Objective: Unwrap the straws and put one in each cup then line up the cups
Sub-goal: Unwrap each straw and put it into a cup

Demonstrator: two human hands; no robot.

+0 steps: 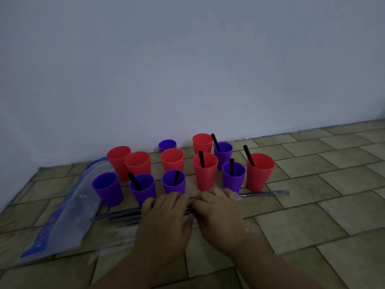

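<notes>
- Eleven cups (205, 171) stand on the floor (312, 215) by the wall; five hold black straws (201, 159).
- Left hand (164, 217) and right hand (218, 211) lie palm-down over wrapped straws (116, 215); their grip is hidden.
- One wrapped straw (264, 193) pokes out rightward.
- Plastic bag (68, 211) lies left.

1. This looks like a room in a home, down on the floor.
2. The tiled floor (312, 215) has plain tan tiles with dark lines between them.
3. A bare, pale wall (187, 69) stands at 12 o'clock and meets the floor.
4. The light is dim, as in an indoor room.
</notes>
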